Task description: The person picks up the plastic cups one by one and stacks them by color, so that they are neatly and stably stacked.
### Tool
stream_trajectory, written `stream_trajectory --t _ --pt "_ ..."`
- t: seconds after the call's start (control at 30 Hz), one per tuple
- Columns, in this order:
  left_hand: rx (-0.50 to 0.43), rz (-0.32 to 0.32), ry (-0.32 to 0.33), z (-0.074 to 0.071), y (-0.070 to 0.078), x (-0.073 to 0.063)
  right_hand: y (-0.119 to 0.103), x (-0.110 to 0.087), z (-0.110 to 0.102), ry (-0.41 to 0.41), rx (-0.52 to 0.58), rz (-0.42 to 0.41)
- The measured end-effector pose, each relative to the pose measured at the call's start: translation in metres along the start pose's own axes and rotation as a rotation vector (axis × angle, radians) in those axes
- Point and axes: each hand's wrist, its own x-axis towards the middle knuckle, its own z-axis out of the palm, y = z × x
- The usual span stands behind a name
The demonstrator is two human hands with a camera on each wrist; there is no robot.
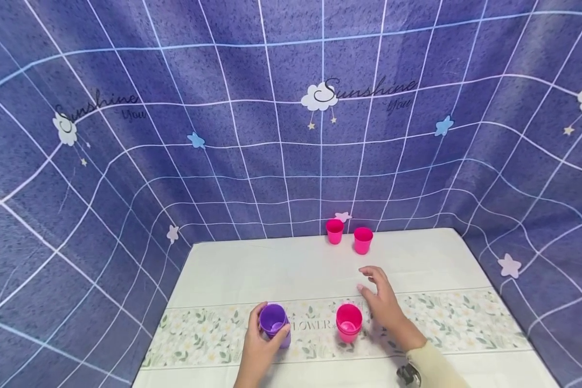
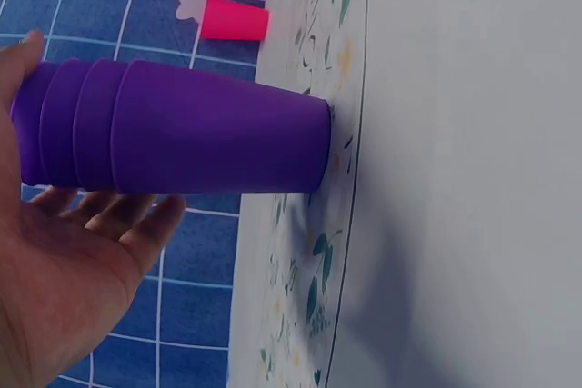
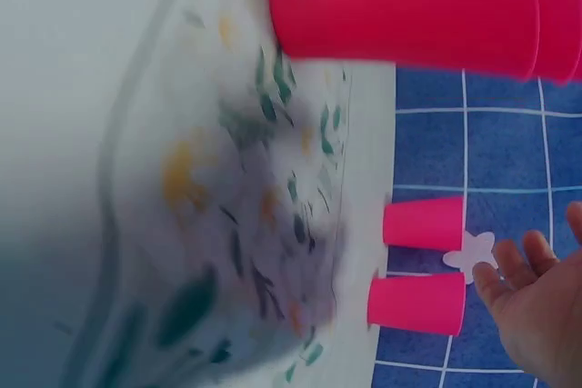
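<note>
My left hand [image 1: 261, 345] grips a stack of purple cups [image 1: 274, 319] near the top, thumb on one side and fingers on the other. In the left wrist view the nested rims of the purple stack [image 2: 200, 129] show, its base at the flowered cloth. To its right stands a short stack of pink cups [image 1: 348, 322], which also shows large in the right wrist view. My right hand [image 1: 384, 304] is in the air just right of and beyond this pink stack, fingers loosely bent with nothing between them.
Two single pink cups, a left one [image 1: 335, 230] and a right one [image 1: 362, 241], stand at the table's back edge. A white cloth with a flowered band [image 1: 203, 334] covers the table. Blue gridded curtains [image 1: 252, 161] enclose the back and both sides.
</note>
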Motion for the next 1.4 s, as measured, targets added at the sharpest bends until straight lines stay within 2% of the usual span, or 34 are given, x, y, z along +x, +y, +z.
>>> stream_trajectory --t 0.13,0.23,0.33,0.43,0.57,0.67,0.83,0.93,1.03,1.13,1.23,1.3,1.4 --pt "0.025 0.011 0.007 -0.001 0.000 0.000 0.002 0.020 -0.004 0.015 -0.008 0.032" --pt "0.106 0.003 0.031 -0.003 -0.001 -0.005 0.004 0.033 -0.005 0.029 -0.020 0.021" --pt "0.219 -0.056 0.045 -0.007 -0.004 -0.013 0.011 0.047 -0.004 0.035 -0.088 -0.011" --pt "0.323 -0.138 0.031 -0.010 -0.006 -0.021 0.019 0.064 -0.005 0.039 -0.198 -0.044" --pt "0.406 -0.217 -0.002 -0.013 -0.007 -0.025 0.027 0.088 -0.009 0.027 -0.326 -0.058" --pt "0.445 -0.237 -0.089 -0.016 -0.007 -0.026 0.034 0.103 -0.013 0.001 -0.389 -0.052" --pt "0.426 -0.255 -0.331 -0.016 -0.008 -0.031 0.048 0.121 -0.014 -0.074 -0.495 -0.007" --pt "0.358 -0.271 -0.456 -0.009 -0.006 -0.034 0.054 0.128 -0.011 -0.111 -0.541 0.009" --pt "0.292 -0.259 -0.549 0.002 -0.002 -0.035 0.058 0.131 -0.005 -0.143 -0.567 0.017" --pt "0.248 -0.227 -0.606 0.016 0.004 -0.034 0.057 0.130 0.000 -0.156 -0.571 0.021" --pt "0.267 -0.177 -0.637 0.031 0.013 -0.032 0.056 0.129 0.002 -0.137 -0.563 0.020" --pt "0.312 -0.145 -0.630 0.041 0.018 -0.030 0.055 0.129 0.003 -0.119 -0.564 0.018" --pt "0.352 -0.122 -0.585 0.055 0.026 -0.026 0.055 0.130 0.004 -0.097 -0.569 0.007"
